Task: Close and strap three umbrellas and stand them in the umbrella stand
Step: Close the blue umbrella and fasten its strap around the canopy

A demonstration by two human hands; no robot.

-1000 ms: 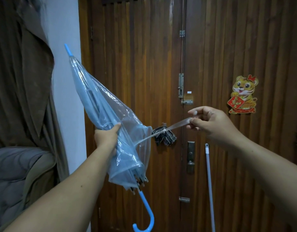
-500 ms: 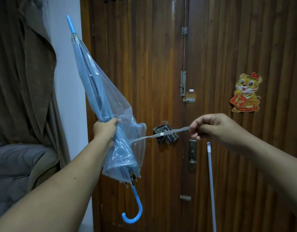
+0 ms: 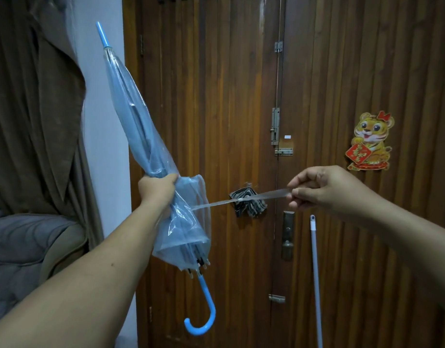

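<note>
Straight ahead, a dark brown slatted wooden door (image 3: 216,121) is filling most of the view, with a brown hanging curtain (image 3: 35,109) and a grey quilted cushion (image 3: 20,247) sitting off to the left. In front of the door, a folded clear plastic umbrella with a light blue tip and hooked handle (image 3: 138,126) is tilting with its tip up and to the left and its handle hanging low. The left hand (image 3: 157,188) is gripping it around the gathered canopy about midway along. The right hand (image 3: 324,189) is pinching the end of the clear closing strap (image 3: 241,200) between thumb and fingers, holding it stretched out to the right, well away from the canopy. A pale blue pole (image 3: 315,280) is leaning against the door below that hand. A striped cloth bundle (image 3: 249,204) is hanging on the door behind the strap, and a tiger sticker (image 3: 370,141) is showing at upper right.
</note>
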